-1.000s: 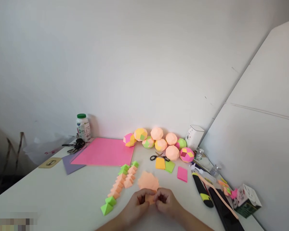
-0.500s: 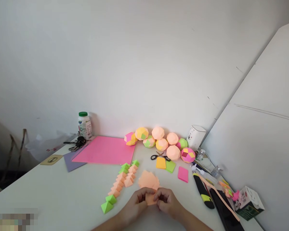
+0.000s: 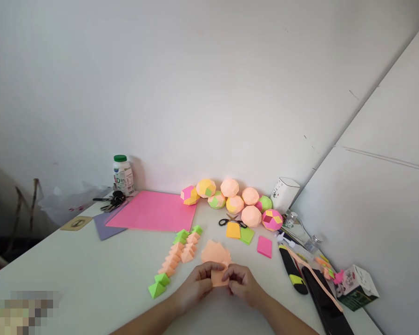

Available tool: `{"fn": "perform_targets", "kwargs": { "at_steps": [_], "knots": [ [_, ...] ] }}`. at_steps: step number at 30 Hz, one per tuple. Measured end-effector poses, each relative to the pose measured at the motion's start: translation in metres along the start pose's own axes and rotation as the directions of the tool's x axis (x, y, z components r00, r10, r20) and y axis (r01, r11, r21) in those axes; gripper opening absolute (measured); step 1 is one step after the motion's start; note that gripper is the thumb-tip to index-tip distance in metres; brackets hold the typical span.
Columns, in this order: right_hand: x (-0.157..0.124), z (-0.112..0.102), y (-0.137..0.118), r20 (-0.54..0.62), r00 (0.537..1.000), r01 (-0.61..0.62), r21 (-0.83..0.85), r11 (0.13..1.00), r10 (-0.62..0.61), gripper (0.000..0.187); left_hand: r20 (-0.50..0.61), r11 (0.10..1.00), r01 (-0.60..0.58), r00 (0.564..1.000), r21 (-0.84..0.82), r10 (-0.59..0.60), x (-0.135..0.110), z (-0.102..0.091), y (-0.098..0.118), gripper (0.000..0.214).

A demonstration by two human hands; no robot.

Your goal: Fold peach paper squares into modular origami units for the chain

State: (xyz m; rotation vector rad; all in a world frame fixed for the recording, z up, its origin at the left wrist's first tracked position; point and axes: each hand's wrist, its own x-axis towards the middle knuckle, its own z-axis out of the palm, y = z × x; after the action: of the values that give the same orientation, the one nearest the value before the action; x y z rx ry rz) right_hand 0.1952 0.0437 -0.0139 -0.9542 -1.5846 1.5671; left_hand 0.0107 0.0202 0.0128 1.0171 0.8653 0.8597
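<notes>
My right hand (image 3: 243, 284) has shifted, baring more of the peach slip (image 3: 217, 279), which I pinch at opposite edges with it and my left hand (image 3: 194, 285), apparently for steadiness, just nearside of the peach pile (image 3: 214, 251).

green-capped bottle (image 3: 123, 177) stands upright near the wall (image 3: 195, 93).

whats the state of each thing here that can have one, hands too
left hand, pinching the peach paper
right hand, fingers on the same paper
peach paper, held between both hands
scissors, blades open, lying down
bottle, upright, capped
paper balls, assembled, clustered together
folded pieces, in two rows
pink sheet, lying flat
</notes>
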Motion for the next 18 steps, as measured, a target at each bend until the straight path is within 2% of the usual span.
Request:
{"fn": "perform_targets", "kwargs": {
  "at_steps": [6, 12, 18],
  "knots": [
    [-0.002, 0.004, -0.014, 0.000, 1.000, -0.013, -0.011, 1.000, 0.013, 0.021, 0.015, 1.000, 0.004, 1.000, -0.019, -0.004, 0.000, -0.002, 0.000, 0.051],
    [-0.002, 0.002, -0.009, 0.007, 1.000, 0.014, -0.018, 1.000, -0.014, 0.019, 0.020, 1.000, -0.008, 1.000, -0.020, 0.008, 0.002, -0.004, -0.002, 0.051],
    [0.000, 0.001, -0.004, 0.002, 0.988, 0.151, -0.016, 0.988, -0.151, 0.021, 0.026, 0.999, -0.025, 0.999, -0.024, 0.026, 0.002, -0.007, -0.001, 0.050]
  ]
}}
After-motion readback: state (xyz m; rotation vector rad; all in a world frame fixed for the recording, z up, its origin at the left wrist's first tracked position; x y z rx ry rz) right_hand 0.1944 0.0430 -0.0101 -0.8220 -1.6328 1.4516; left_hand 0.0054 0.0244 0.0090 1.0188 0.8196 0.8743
